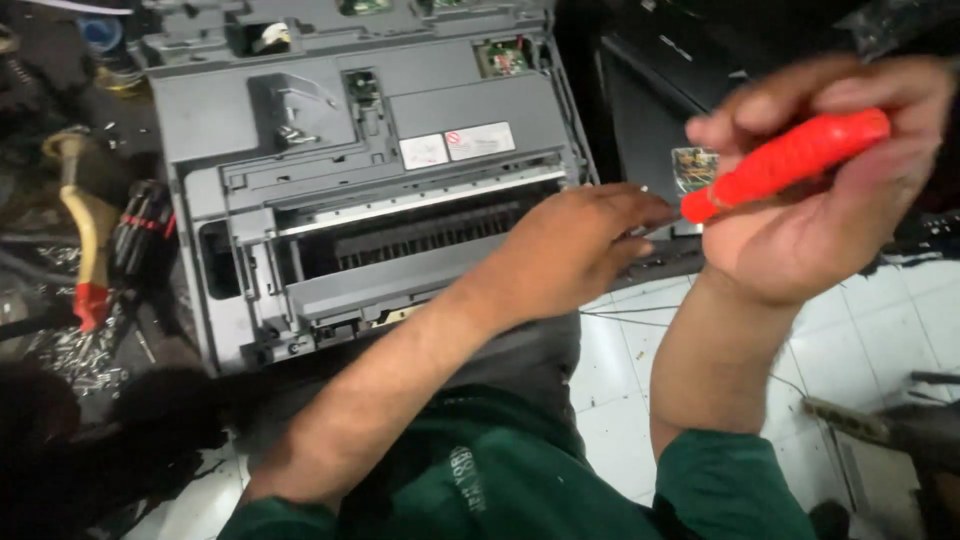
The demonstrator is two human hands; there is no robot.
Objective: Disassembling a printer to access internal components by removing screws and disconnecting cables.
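A grey printer [330,130] with its covers off lies open in front of me, its rollers and inner frame showing. My right hand [800,220] is closed around the red handle of a screwdriver [785,160], held at the printer's right side. My left hand [570,250] rests at the printer's right edge, fingers pointing toward the screwdriver's tip. The screwdriver's shaft is hidden behind my left fingers. Both arms wear green sleeves.
Left of the printer lie tools: a yellow-handled tool with a red tip [85,230], a black-and-red set of drivers [140,230] and loose screws [70,350]. A black device [660,60] stands at the back right. White floor tiles [900,320] show at right.
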